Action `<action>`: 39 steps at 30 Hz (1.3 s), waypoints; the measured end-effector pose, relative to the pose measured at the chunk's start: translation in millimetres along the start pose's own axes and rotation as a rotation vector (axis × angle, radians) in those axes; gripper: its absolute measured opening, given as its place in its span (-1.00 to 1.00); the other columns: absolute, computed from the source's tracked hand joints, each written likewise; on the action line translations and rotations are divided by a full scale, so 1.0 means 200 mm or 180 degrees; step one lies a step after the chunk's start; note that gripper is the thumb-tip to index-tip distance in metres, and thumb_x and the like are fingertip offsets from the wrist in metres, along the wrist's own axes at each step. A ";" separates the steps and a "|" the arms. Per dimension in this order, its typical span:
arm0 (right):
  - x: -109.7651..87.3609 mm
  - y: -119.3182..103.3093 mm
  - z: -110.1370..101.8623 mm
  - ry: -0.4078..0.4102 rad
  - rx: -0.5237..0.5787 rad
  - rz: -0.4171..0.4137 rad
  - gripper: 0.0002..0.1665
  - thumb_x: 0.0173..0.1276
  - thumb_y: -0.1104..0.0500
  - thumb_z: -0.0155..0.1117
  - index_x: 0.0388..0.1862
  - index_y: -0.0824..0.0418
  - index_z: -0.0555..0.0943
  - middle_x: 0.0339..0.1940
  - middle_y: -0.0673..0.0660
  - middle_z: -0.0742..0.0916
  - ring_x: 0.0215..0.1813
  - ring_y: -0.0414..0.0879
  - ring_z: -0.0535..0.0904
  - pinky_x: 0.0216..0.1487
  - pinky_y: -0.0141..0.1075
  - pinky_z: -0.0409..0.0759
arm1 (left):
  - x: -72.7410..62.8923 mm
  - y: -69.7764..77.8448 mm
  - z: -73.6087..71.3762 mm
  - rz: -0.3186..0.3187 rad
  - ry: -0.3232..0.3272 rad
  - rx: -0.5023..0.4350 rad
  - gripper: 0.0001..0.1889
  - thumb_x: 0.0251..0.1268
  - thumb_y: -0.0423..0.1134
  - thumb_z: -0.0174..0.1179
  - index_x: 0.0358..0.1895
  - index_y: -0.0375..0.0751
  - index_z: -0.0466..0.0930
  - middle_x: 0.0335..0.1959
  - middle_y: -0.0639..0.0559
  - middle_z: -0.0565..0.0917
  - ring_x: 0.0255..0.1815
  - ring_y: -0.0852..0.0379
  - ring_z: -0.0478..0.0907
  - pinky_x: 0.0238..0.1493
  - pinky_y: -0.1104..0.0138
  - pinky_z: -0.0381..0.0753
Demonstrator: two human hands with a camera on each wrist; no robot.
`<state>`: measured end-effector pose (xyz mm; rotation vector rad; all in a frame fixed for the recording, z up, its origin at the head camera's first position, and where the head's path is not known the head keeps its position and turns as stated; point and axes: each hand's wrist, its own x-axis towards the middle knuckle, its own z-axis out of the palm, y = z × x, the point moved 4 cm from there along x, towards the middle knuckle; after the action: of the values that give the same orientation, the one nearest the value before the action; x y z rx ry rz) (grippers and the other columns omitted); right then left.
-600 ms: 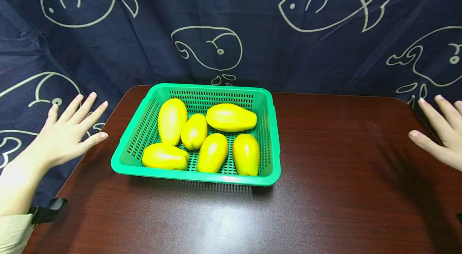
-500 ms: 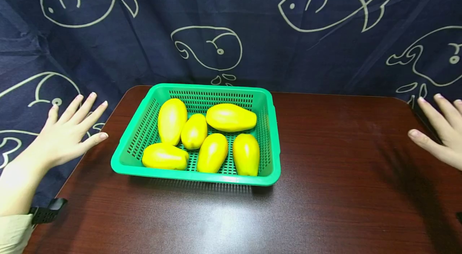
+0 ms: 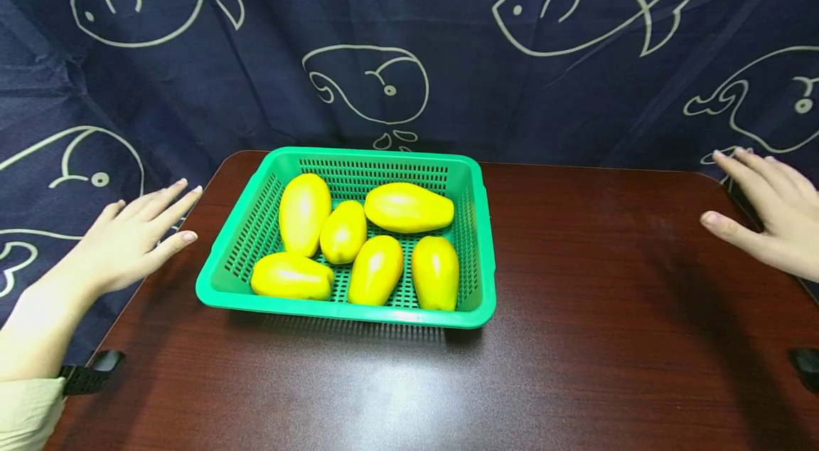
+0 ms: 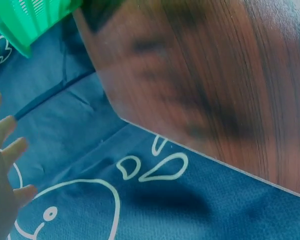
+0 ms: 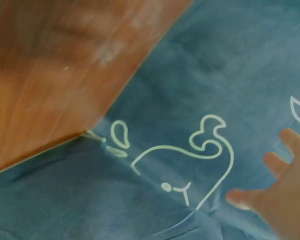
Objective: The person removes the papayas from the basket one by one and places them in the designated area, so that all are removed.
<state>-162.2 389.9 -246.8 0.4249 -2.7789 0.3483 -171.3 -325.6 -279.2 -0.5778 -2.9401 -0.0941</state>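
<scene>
Several yellow papaya-like fruits (image 3: 403,208) lie in a green plastic basket (image 3: 345,316) with slotted walls, left of the table's middle. To the basket's left my left hand (image 3: 124,248) hovers by the table's edge, fingers straight and spread, holding nothing. In the left wrist view its fingertips show at the left border, and a corner of the basket (image 4: 35,25) at the top left. My right hand (image 3: 777,213) is held over the table's right side, far from the basket, fingers extended and nothing in them. The right wrist view shows that hand (image 5: 282,195) at the lower right.
A dark brown wooden table (image 3: 595,337) carries the basket. Behind it and at its sides hangs a navy cloth (image 3: 461,31) with white fish and whale drawings. Black straps (image 3: 86,374) sit on both wrists.
Both hands have tilted and shifted a little: the left slightly right and lower, the right leftward into view. Basket and fruits stay where they were.
</scene>
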 end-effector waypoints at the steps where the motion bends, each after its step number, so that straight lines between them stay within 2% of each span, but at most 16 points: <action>1: 0.02 -0.01 0.00 -0.0047 0.0019 0.0036 -0.14 0.35 -0.03 0.10 0.49 0.21 -0.01 0.43 0.46 0.08 0.47 0.28 -0.22 0.41 0.08 -0.38 | 0.00 0.01 0.00 -0.0010 -0.0002 -0.0110 -0.37 0.38 0.01 0.00 0.45 -0.04 0.06 0.39 -0.24 0.20 0.29 -0.27 0.19 0.10 -0.26 0.08; 3: 0.05 -0.02 0.00 -0.0152 0.0078 0.0122 -0.13 0.35 0.00 0.12 0.48 0.25 -0.02 0.40 0.50 0.10 0.45 0.34 -0.18 0.39 0.16 -0.33 | 0.01 0.03 0.01 -0.0102 -0.0042 -0.0563 -0.41 0.36 -0.05 0.06 0.39 -0.16 0.20 0.29 -0.30 0.32 0.21 -0.25 0.29 0.06 -0.14 0.21; 5: 0.09 -0.04 0.01 -0.0255 0.0161 0.0262 -0.13 0.34 0.01 0.16 0.47 0.28 0.01 0.37 0.53 0.15 0.40 0.42 -0.08 0.32 0.27 -0.20 | 0.01 0.06 0.02 -0.0220 -0.0069 -0.1091 -0.47 0.35 -0.11 0.10 0.31 -0.26 0.30 0.20 -0.31 0.42 0.14 -0.01 0.44 0.07 0.14 0.36; 7: 0.12 -0.06 0.01 -0.0333 0.0276 0.0408 -0.15 0.32 0.02 0.20 0.45 0.29 0.07 0.32 0.52 0.25 0.32 0.43 0.09 0.20 0.29 0.05 | 0.02 0.08 0.03 -0.0354 -0.0118 -0.1617 -0.51 0.35 -0.16 0.10 0.27 -0.31 0.34 0.13 -0.30 0.49 0.00 0.27 0.50 -0.05 0.41 0.46; 8: 0.13 -0.07 0.02 -0.0359 0.0315 0.0474 -0.16 0.31 0.02 0.22 0.44 0.26 0.11 0.28 0.51 0.30 0.28 0.36 0.18 0.13 0.16 0.20 | 0.02 0.09 0.04 -0.0427 -0.0168 -0.1884 -0.53 0.36 -0.18 0.09 0.26 -0.34 0.34 0.10 -0.28 0.51 -0.05 0.38 0.50 -0.11 0.51 0.47; 10: 0.16 -0.10 0.02 -0.0425 0.0422 0.0578 -0.20 0.30 0.00 0.24 0.42 0.21 0.18 0.23 0.45 0.38 0.16 0.28 0.27 -0.07 0.04 0.26 | 0.03 0.09 0.06 -0.0547 -0.0248 -0.2262 -0.52 0.38 -0.20 0.08 0.26 -0.40 0.31 0.00 -0.12 0.58 -0.17 0.53 0.49 -0.21 0.62 0.48; 11: 0.18 -0.12 0.02 -0.0448 0.0492 0.0576 -0.22 0.30 0.01 0.25 0.41 0.19 0.21 0.19 0.42 0.42 0.11 0.23 0.30 -0.14 -0.07 0.24 | 0.04 0.10 0.07 -0.0606 -0.0288 -0.2426 -0.52 0.38 -0.22 0.07 0.26 -0.43 0.29 -0.04 -0.03 0.60 -0.18 0.52 0.50 -0.23 0.59 0.52; 14: 0.24 -0.17 0.03 -0.0536 0.0862 0.0518 -0.30 0.29 0.03 0.27 0.38 0.06 0.28 0.14 0.15 0.52 0.04 -0.08 0.40 -0.18 -0.41 0.29 | 0.06 0.09 0.10 -0.0814 -0.0428 -0.2902 -0.48 0.39 -0.23 0.05 0.26 -0.52 0.21 -0.16 0.29 0.58 -0.21 0.46 0.53 -0.24 0.50 0.58; 16: 0.29 -0.22 0.04 -0.0597 0.1136 0.0413 -0.34 0.29 0.08 0.28 0.35 0.01 0.32 0.09 -0.04 0.55 0.03 -0.26 0.43 -0.19 -0.52 0.31 | 0.08 0.09 0.12 -0.0927 -0.0482 -0.3116 -0.48 0.39 -0.25 0.05 0.25 -0.55 0.18 -0.23 0.42 0.56 -0.21 0.43 0.54 -0.23 0.48 0.59; 18: 0.34 -0.26 0.05 -0.0667 0.1375 0.0300 -0.37 0.28 0.12 0.28 0.33 -0.04 0.35 0.01 -0.19 0.56 -0.03 -0.41 0.44 -0.23 -0.64 0.32 | 0.08 0.09 0.14 -0.1018 -0.0553 -0.3296 -0.50 0.39 -0.26 0.06 0.24 -0.52 0.19 -0.25 0.42 0.56 -0.22 0.41 0.55 -0.23 0.48 0.59; 19: 0.36 -0.29 0.06 -0.0716 0.1455 0.0256 -0.38 0.29 0.13 0.28 0.32 -0.04 0.36 0.01 -0.21 0.57 -0.02 -0.41 0.45 -0.22 -0.63 0.34 | 0.08 0.08 0.15 -0.1059 -0.0580 -0.3386 -0.52 0.38 -0.27 0.06 0.23 -0.49 0.21 -0.26 0.41 0.57 -0.23 0.40 0.56 -0.23 0.47 0.59; 24: 0.46 -0.39 0.10 -0.0953 0.1567 0.0111 -0.39 0.30 0.13 0.26 0.32 -0.04 0.36 0.03 -0.11 0.58 0.00 -0.31 0.47 -0.17 -0.57 0.38 | 0.10 0.08 0.16 -0.1226 -0.0636 -0.3657 -0.73 0.34 -0.32 0.11 0.05 -0.05 0.37 -0.31 0.32 0.61 -0.27 0.37 0.57 -0.25 0.47 0.60; 26: 0.49 -0.42 0.11 -0.1031 0.1610 0.0086 -0.40 0.30 0.12 0.26 0.32 -0.03 0.36 0.05 -0.06 0.57 0.02 -0.29 0.47 -0.16 -0.56 0.39 | 0.12 0.08 0.16 -0.1264 -0.0652 -0.3735 -0.74 0.33 -0.34 0.12 -0.01 0.05 0.38 -0.33 0.30 0.61 -0.28 0.37 0.57 -0.26 0.47 0.60; 33: 0.59 -0.52 0.16 -0.1301 0.1716 0.0076 -0.38 0.31 0.09 0.26 0.33 -0.03 0.33 0.12 0.05 0.55 0.03 -0.24 0.48 -0.12 -0.48 0.45 | 0.13 0.09 0.17 -0.1364 -0.0705 -0.3973 -0.74 0.31 -0.39 0.12 -0.05 0.05 0.39 -0.36 0.24 0.61 -0.34 0.31 0.59 -0.29 0.44 0.62; 39: 0.66 -0.60 0.20 -0.1467 0.1904 -0.0004 -0.42 0.31 0.11 0.25 0.29 0.08 0.36 0.12 0.13 0.54 -0.03 -0.13 0.56 -0.11 -0.40 0.54 | 0.13 0.09 0.18 -0.1428 -0.0635 -0.4540 -0.71 0.27 -0.45 0.14 -0.19 0.15 0.54 -0.39 0.15 0.65 -0.36 0.26 0.61 -0.33 0.41 0.63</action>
<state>-254.4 233.2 -217.1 0.7166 -3.0628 1.2339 -191.8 -296.0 -309.6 0.0345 -2.6039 -2.3045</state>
